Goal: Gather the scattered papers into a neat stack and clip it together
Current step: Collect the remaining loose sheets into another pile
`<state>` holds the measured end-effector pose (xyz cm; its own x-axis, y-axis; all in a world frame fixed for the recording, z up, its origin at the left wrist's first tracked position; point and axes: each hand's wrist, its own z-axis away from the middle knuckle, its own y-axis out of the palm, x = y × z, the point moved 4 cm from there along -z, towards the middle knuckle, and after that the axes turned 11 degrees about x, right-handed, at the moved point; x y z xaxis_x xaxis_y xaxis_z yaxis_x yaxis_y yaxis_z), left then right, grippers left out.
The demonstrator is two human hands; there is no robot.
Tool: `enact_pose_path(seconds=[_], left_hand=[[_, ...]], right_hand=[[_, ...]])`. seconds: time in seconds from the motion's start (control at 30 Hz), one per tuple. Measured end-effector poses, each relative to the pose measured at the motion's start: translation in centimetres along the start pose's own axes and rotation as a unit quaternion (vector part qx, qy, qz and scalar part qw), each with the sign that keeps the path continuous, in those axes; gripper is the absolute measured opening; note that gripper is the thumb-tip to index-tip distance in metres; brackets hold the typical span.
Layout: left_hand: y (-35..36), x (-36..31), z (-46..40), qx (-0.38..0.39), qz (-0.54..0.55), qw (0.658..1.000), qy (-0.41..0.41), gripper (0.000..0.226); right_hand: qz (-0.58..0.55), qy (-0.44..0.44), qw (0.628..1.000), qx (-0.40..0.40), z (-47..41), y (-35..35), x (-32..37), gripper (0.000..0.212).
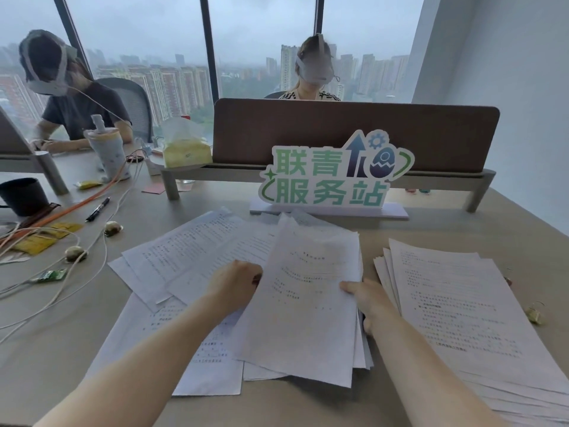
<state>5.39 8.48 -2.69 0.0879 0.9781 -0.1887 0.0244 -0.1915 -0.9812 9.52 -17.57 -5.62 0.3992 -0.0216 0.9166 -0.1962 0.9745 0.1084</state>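
Observation:
A bundle of printed white sheets [304, 303] is held in the middle of the desk, slightly lifted and tilted. My left hand [237, 282] grips its left edge, fingers tucked under the top sheet. At the bundle's right edge my right hand [369, 300] pinches it, thumb on top. Loose sheets [184, 254] lie fanned out on the left, under and beside the bundle. One more sheet [203, 365] lies beneath my left forearm. A separate pile of papers [462, 306] rests on the right. I see no clip that I can identify.
A green-lettered sign [332, 177] stands behind the papers, in front of a brown divider [354, 134]. Cables [61, 266], a pen [98, 209], yellow packets [40, 238] and a dark cup [23, 195] clutter the left. Two people sit beyond the desk.

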Motion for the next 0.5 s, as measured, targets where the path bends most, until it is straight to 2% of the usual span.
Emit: enact_pose_path(seconds=[0.07, 0.13, 0.2, 0.27, 0.33, 0.37, 0.4, 0.47, 0.5], left_hand=[[0.4, -0.8, 0.4, 0.006, 0.052, 0.999, 0.006, 0.021], [1.0, -1.5, 0.9, 0.058, 0.135, 0.989, 0.022, 0.017], [1.1, -1.8, 1.7, 0.127, 0.273, 0.953, 0.02, 0.029], [0.8, -1.3, 2.3, 0.15, 0.394, 0.907, -0.01, 0.038], [0.3, -0.5, 2.4, 0.112, 0.456, 0.882, -0.032, 0.021], [0.0, 0.0, 2.4, 0.087, 0.451, 0.887, -0.046, 0.017], [-0.1, 0.6, 2.3, 0.06, 0.414, 0.906, -0.07, 0.025], [-0.4, 2.1, 2.4, 0.004, 0.302, 0.944, -0.134, 0.031], [-0.4, 2.9, 2.4, -0.012, 0.255, 0.951, -0.172, 0.031]], right_hand=[[-0.009, 0.004, 1.0, -0.013, 0.1, -0.5, 0.0, 0.02], [0.005, 0.013, 1.0, -0.023, 0.2, -1.2, 0.1, 0.025], [0.02, 0.027, 0.999, -0.024, 0.3, -1.8, 0.1, 0.031], [0.033, 0.036, 0.998, -0.028, 0.7, -2.1, 0.2, 0.029], [0.041, 0.036, 0.998, -0.03, 1.2, -2.2, 0.6, 0.024], [0.041, 0.037, 0.998, -0.03, 1.3, -2.3, 0.6, 0.023], [0.04, 0.039, 0.998, -0.029, 1.4, -2.5, 0.6, 0.023], [0.04, 0.04, 0.998, -0.029, 1.3, -2.6, 0.6, 0.026], [0.038, 0.039, 0.998, -0.028, 1.2, -2.6, 0.6, 0.028]])
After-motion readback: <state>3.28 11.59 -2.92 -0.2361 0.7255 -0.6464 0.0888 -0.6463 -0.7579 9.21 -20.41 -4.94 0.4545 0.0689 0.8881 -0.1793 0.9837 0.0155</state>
